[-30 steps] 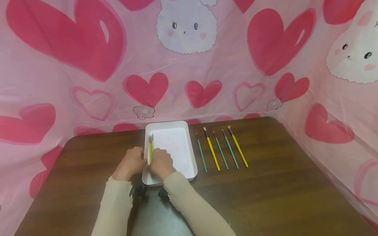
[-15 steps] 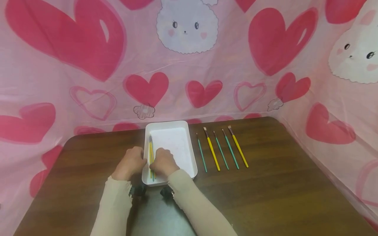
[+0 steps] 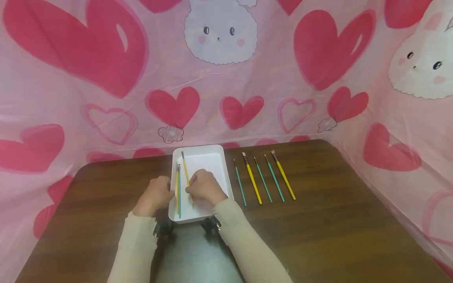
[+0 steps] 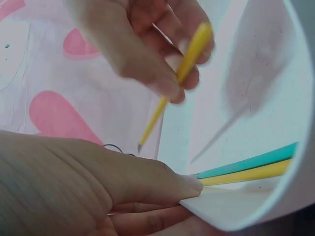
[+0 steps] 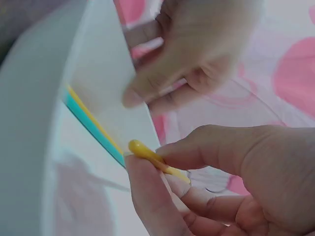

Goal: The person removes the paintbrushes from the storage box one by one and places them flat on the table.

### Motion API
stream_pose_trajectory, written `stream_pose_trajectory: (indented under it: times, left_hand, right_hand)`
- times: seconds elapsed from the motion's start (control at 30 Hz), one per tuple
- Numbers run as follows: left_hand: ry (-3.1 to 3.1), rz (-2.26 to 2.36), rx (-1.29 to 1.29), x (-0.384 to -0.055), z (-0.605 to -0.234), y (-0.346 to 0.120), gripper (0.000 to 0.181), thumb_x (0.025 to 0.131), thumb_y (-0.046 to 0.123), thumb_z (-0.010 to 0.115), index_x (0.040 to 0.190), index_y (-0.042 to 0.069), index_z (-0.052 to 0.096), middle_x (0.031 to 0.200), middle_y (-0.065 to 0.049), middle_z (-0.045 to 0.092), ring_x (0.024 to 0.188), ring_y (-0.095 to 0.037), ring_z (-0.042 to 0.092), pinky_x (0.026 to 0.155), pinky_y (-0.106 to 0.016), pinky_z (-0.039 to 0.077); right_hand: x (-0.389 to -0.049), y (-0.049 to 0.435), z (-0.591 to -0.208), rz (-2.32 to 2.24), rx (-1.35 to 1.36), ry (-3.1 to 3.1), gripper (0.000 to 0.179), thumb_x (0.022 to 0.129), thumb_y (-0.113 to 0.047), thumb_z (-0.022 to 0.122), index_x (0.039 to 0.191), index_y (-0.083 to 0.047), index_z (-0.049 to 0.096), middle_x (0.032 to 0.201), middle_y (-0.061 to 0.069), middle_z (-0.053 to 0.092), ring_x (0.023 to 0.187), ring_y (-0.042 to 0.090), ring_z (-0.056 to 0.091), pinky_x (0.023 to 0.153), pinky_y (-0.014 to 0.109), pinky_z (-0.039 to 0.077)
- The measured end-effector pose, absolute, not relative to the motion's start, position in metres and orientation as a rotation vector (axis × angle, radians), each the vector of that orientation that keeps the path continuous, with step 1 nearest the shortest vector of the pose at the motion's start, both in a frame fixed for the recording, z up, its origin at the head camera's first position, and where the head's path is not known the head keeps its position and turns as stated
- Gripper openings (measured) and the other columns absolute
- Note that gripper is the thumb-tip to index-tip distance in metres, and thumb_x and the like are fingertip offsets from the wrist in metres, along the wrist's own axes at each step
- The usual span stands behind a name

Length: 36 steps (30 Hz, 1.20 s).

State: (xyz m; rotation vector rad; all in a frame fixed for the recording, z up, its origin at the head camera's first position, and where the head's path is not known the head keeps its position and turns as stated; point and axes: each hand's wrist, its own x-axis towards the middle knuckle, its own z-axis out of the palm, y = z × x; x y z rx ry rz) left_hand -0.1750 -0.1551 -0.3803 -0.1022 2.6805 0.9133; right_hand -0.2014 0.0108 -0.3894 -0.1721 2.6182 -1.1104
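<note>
A white tray (image 3: 210, 163) stands on the table. My left hand (image 3: 155, 194) pinches its left wall, thumb inside and fingers outside. With thumb and fingertips, my right hand (image 3: 205, 186) holds a yellow paintbrush (image 3: 186, 171) above the tray floor, its bristle end pointing away from me. The yellow handle (image 5: 142, 150) shows between those fingers in the right wrist view. Along the tray's left wall lie a teal paintbrush (image 4: 251, 161) and another yellow paintbrush (image 4: 251, 174), side by side. The left thumb is close to them in the left wrist view.
Right of the tray, several paintbrushes lie in a spaced row on the brown table (image 3: 318, 228), among them a teal one (image 3: 240, 182) and a yellow one (image 3: 284, 177) at the far end. A pink heart-patterned curtain (image 3: 212, 82) hangs behind the table.
My right hand has moved right, drawing one yellow paintbrush away from the bunch by the left wall. The left hand has stayed at the tray's edge.
</note>
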Motion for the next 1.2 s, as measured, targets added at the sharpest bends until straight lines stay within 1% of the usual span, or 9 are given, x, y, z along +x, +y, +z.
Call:
stream_pose_trajectory:
  times: [0.1, 0.2, 0.37, 0.57, 0.83, 1.0, 1.2]
  left_hand:
    - [2.672, 0.896, -0.123, -0.175, -0.38, -0.155, 0.038, 0.095, 0.011, 0.067, 0.129, -0.005, 0.058, 0.111, -0.02, 0.068, 0.089, -0.029, 0.065, 0.085, -0.051, 0.06]
    - [2.668, 0.89, -0.127, -0.175, -0.38, -0.156, 0.039, 0.096, 0.011, 0.067, 0.13, -0.005, 0.057, 0.113, -0.02, 0.068, 0.09, -0.029, 0.065, 0.085, -0.052, 0.06]
    - [2.653, 0.901, -0.141, -0.175, -0.379, -0.155, 0.044, 0.096, 0.012, 0.067, 0.134, -0.004, 0.055, 0.119, -0.023, 0.066, 0.096, -0.033, 0.065, 0.09, -0.058, 0.058]
    - [2.653, 0.889, -0.145, -0.175, -0.379, -0.154, 0.047, 0.096, 0.011, 0.067, 0.137, -0.005, 0.052, 0.125, -0.026, 0.063, 0.102, -0.037, 0.064, 0.093, -0.063, 0.055]
    - [2.672, 0.873, -0.142, -0.174, -0.379, -0.155, 0.047, 0.095, 0.011, 0.067, 0.136, -0.005, 0.052, 0.123, -0.025, 0.063, 0.1, -0.036, 0.064, 0.091, -0.061, 0.056]
    - [2.676, 0.878, -0.136, -0.174, -0.381, -0.155, 0.047, 0.095, 0.011, 0.068, 0.136, -0.005, 0.053, 0.123, -0.025, 0.063, 0.099, -0.035, 0.064, 0.089, -0.06, 0.057]
    - [2.691, 0.861, -0.127, -0.174, -0.381, -0.155, 0.046, 0.095, 0.011, 0.068, 0.135, -0.006, 0.053, 0.12, -0.025, 0.064, 0.096, -0.035, 0.065, 0.088, -0.059, 0.058]
  right_hand:
    - [-0.206, 0.02, -0.388, -1.09, -0.226, 2.641, 0.009, 0.085, -0.015, 0.074, 0.087, -0.008, 0.071, 0.08, 0.001, 0.069, 0.068, 0.014, 0.061, 0.06, 0.024, 0.047]
    - [-0.208, 0.03, -0.387, -1.101, -0.25, 2.627, 0.009, 0.084, -0.015, 0.074, 0.09, -0.008, 0.071, 0.08, 0.001, 0.07, 0.069, 0.013, 0.063, 0.063, 0.025, 0.048]
    - [-0.206, 0.046, -0.385, -1.143, -0.274, 2.579, 0.009, 0.084, -0.014, 0.073, 0.089, -0.008, 0.069, 0.076, 0.003, 0.069, 0.063, 0.013, 0.066, 0.061, 0.027, 0.051]
    - [-0.204, 0.064, -0.384, -1.171, -0.277, 2.534, 0.012, 0.085, -0.014, 0.075, 0.09, -0.007, 0.067, 0.077, 0.006, 0.069, 0.063, 0.015, 0.068, 0.061, 0.029, 0.054]
    - [-0.206, 0.085, -0.377, -1.226, -0.305, 2.469, 0.013, 0.087, -0.013, 0.073, 0.093, -0.005, 0.064, 0.074, 0.01, 0.069, 0.061, 0.018, 0.071, 0.063, 0.034, 0.06]
    - [-0.208, 0.097, -0.371, -1.254, -0.274, 2.455, 0.015, 0.088, -0.012, 0.074, 0.096, -0.003, 0.064, 0.08, 0.012, 0.067, 0.062, 0.02, 0.071, 0.069, 0.041, 0.064]
    - [-0.212, 0.113, -0.364, -1.272, -0.244, 2.488, 0.014, 0.09, -0.011, 0.072, 0.097, -0.002, 0.064, 0.083, 0.013, 0.065, 0.064, 0.021, 0.072, 0.073, 0.044, 0.064]
